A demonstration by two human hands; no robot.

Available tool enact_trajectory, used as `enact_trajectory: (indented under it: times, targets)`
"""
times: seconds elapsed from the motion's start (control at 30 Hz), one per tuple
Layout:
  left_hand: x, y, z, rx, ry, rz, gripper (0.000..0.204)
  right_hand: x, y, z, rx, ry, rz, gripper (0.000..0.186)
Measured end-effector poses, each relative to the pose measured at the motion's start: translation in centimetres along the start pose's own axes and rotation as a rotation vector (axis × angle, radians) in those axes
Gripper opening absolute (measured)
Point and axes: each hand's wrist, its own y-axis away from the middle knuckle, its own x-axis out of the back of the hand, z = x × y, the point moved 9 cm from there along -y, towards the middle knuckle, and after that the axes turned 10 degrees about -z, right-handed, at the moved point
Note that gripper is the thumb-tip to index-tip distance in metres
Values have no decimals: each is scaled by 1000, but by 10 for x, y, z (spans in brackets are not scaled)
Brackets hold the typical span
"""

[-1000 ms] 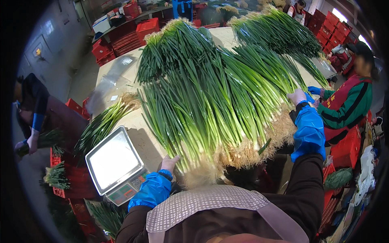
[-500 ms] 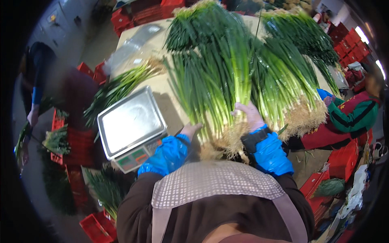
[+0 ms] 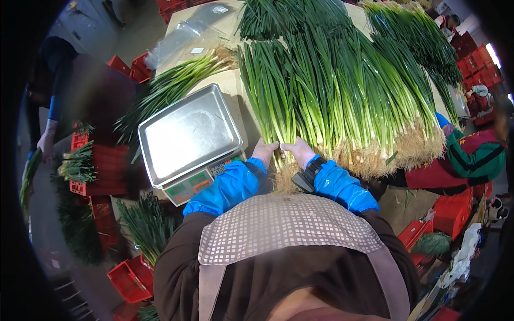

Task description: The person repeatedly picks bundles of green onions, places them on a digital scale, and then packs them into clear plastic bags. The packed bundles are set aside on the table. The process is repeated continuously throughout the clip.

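Observation:
My left hand point(image 3: 264, 152) and my right hand point(image 3: 300, 151) are close together at the near edge of the table. Both are closed round the pale stems of one bunch of green onions point(image 3: 273, 101), the leftmost in a broad row. Its root tuft point(image 3: 285, 181) hangs below my hands, toward my apron. The dark green leaves lie away from me across the table. To the right, touching this bunch, is a wide layer of more green onions point(image 3: 353, 101) with their roots toward me. Blue sleeve covers are on both forearms, and a black watch-like device point(image 3: 310, 174) is on my right wrist.
A scale with a metal tray point(image 3: 190, 131) stands left of my hands. Beyond it lie a small bunch of green onions point(image 3: 176, 80) and clear plastic bags point(image 3: 184, 35). Red crates point(image 3: 131, 278) stand on the floor. Co-workers are at left point(image 3: 48, 134) and right point(image 3: 476, 155).
My right hand has let go of the raised bunch and moved left, beside my left hand, onto the leftmost bunch. The released onions now lie in the row. The view has shifted slightly.

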Motion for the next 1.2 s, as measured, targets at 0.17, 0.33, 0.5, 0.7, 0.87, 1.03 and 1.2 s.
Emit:
enact_trajectory:
  times: [0.17, 0.33, 0.5, 0.7, 0.87, 1.03, 1.2]
  targets:
    - [6, 8, 0, 166, -122, 145, 57, -14, 16, -24, -1, 477, 76, 54]
    - [-23, 7, 15, 296, -279, -133, 73, -52, 28, -30, 99, 1038, -110, 64]
    - [-37, 19, 57, -30, -633, -218, 35, -8, 17, -13, 247, 324, 114, 62]
    - [-34, 28, 44, 157, 58, -110, 31, -2, -1, 12, 259, 87, -186, 55]
    - [-36, 36, 71, 0, -70, -120, 26, -16, 16, -1, 372, 817, -134, 39]
    - [-47, 45, 81, 21, 102, -167, 43, -35, 24, -17, 412, 890, -346, 32]
    - [-64, 56, 104, -56, 96, -227, 51, -42, 9, 12, -67, 212, -531, 28]
